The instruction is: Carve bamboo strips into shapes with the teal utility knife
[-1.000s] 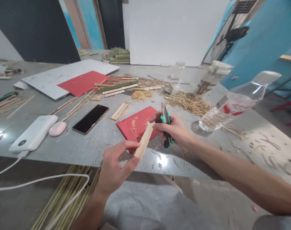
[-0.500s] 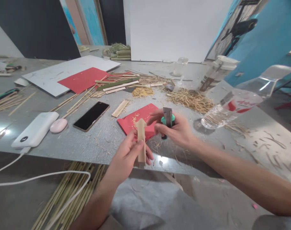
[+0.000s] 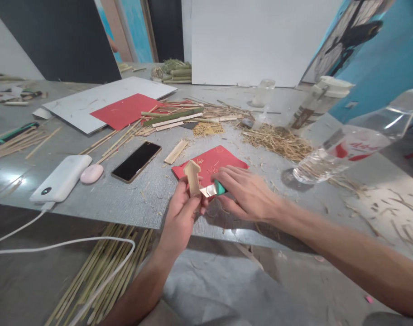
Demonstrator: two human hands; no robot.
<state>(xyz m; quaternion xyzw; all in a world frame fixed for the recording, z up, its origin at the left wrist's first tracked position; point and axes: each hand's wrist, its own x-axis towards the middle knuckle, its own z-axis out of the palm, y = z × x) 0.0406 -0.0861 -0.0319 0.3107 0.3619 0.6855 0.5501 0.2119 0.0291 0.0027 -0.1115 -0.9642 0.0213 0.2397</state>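
Observation:
My left hand (image 3: 183, 209) is closed around the lower part of a pale strip of bamboo or wood (image 3: 193, 176). Its top end is cut to a point with small shoulders, like an arrowhead. My right hand (image 3: 249, 192) grips a utility knife (image 3: 219, 186) with a green handle. The knife's blade points left and meets or nearly meets the strip's right edge, just above my left fingers; exact contact is hard to tell. Under both hands lies a red sheet (image 3: 223, 156) scattered with small shavings.
A phone (image 3: 136, 161), a pink rounded object (image 3: 92, 174) and a white power bank (image 3: 61, 178) with a cable lie left. Thin strips (image 3: 179, 115) and a pile of shavings (image 3: 277, 142) lie behind. A water bottle (image 3: 349, 140) leans at right. The table's front edge runs below my hands.
My right hand has turned the knife from upright to pointing left and brought its blade to the strip. My left hand has tilted the strip slightly left. The view has shifted a little.

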